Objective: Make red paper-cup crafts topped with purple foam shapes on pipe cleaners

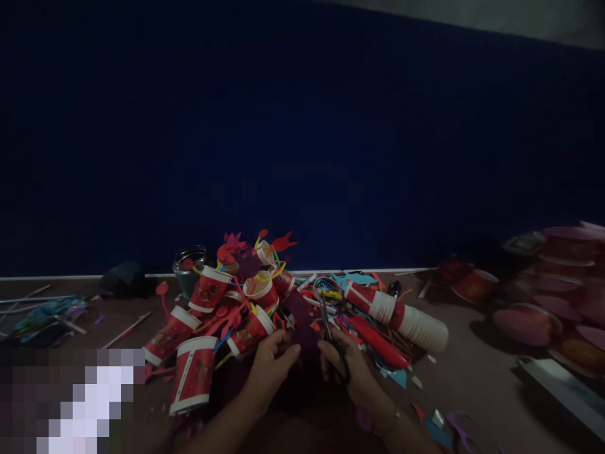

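Note:
My left hand (pixel 270 367) is closed on the edge of a dark purple paper piece (pixel 302 321) held up in front of me. My right hand (pixel 344 364) grips black-handled scissors (pixel 328 328), whose blades point up and away against the purple paper. Both hands sit low in the dim middle of the view, just in front of a heap of red paper cups (pixel 210 289) with coloured paper shapes and strips stuck in them.
A lying stack of red and white cups (pixel 401 315) is right of the hands. A glass jar (pixel 189 265) stands behind the heap by a dark blue wall (pixel 302 139). Pink plates (pixel 527 321) lie at right, sticks and scraps at left, a blurred patch at lower left.

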`<state>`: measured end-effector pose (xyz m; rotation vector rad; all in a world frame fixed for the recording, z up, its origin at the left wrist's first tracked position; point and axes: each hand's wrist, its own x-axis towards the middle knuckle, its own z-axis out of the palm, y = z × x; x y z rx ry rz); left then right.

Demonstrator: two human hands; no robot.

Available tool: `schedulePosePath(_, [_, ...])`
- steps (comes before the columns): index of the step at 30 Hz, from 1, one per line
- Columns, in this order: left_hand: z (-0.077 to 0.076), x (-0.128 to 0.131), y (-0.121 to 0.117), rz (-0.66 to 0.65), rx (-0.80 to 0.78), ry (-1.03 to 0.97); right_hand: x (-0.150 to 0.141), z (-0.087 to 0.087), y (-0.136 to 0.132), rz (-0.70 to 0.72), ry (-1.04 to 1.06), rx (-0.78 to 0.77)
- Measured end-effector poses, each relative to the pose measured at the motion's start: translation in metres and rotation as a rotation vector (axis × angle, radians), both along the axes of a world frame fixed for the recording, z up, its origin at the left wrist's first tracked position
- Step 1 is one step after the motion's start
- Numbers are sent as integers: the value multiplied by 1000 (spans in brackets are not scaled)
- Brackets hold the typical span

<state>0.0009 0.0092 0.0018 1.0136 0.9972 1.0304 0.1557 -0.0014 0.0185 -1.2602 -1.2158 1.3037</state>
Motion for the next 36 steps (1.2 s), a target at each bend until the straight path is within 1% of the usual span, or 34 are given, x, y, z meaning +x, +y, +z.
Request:
schedulePosePath(2, [-2,0,-1,-14,44,-32,1,-1,0,38,-4,39])
schedulePosePath(4, [-3,-2,-2,-5,122,2,2,-4,1,62,7,63])
schedulePosePath(8, [3,-4,-4,103,238,135,1,-6,2,78,-14,28])
schedulePosePath(10, [7,-4,-4,158,210,124,1,-4,1,124,-15,2])
schedulePosePath(12, [10,-4,-4,191,133,60,0,-2,-1,183,-6,-16])
schedulePosePath(14, [12,-4,-5,199,53,-24,1,0,-4,231,1,-36])
schedulePosePath(17, [12,-3,-6,200,-9,-107,2,1,-7,274,-2,-75])
schedulePosePath(23, [12,-5,-6,200,-3,-111,3,0,-7,352,-34,-84])
schedulePosePath(28, [13,-5,-5,201,34,-103,2,4,-8,342,-37,-118])
schedulePosePath(32, [13,-5,-5,215,27,-100,2,7,-8,357,-23,-138])
schedulePosePath(36, [16,-3,-6,263,11,-141,2,7,-8,344,-20,-137])
